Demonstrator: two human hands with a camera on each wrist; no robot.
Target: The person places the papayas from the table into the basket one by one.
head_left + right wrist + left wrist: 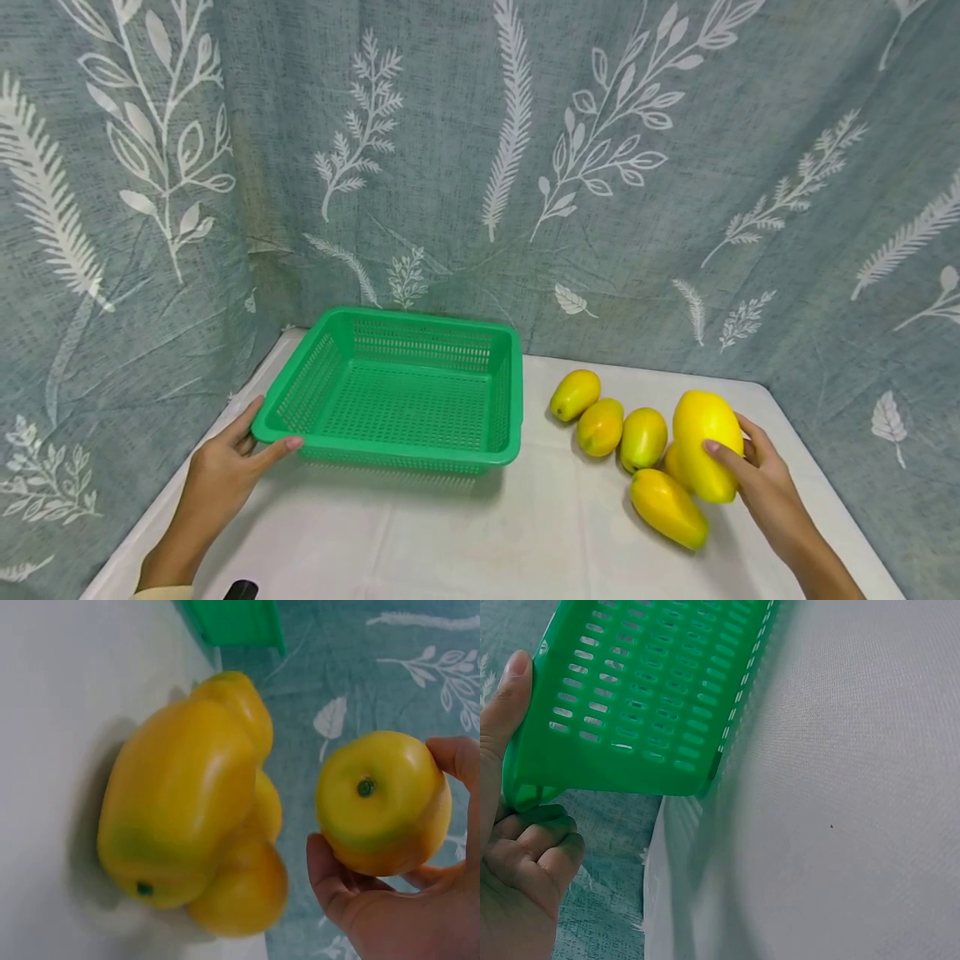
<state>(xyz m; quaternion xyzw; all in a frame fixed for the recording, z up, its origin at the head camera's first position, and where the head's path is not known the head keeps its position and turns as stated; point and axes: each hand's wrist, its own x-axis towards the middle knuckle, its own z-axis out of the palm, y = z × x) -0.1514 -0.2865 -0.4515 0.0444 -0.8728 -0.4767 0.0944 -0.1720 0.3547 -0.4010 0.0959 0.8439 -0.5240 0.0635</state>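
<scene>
My left hand (225,475) grips the near left corner of a green plastic basket (390,457), thumb over the rim and fingers curled beneath it. The left wrist view shows the slotted side wall (630,690) and the fingers under the lip. Nothing lies inside the basket. At the right, my right hand (765,483) holds a large yellow mango (705,442) above the other fruit, thumb on the near side. Seen from the right wrist, the held mango (382,802) turns its green stem spot to the camera. Below it, one mango (669,508) lies nearest the front.
Several more yellow mangoes (600,427) lie in a slanting row on the white tablecloth (480,533), between basket and right hand. A blue-grey curtain with white leaves (450,167) hangs behind the table. A small black object (242,590) shows at the front edge.
</scene>
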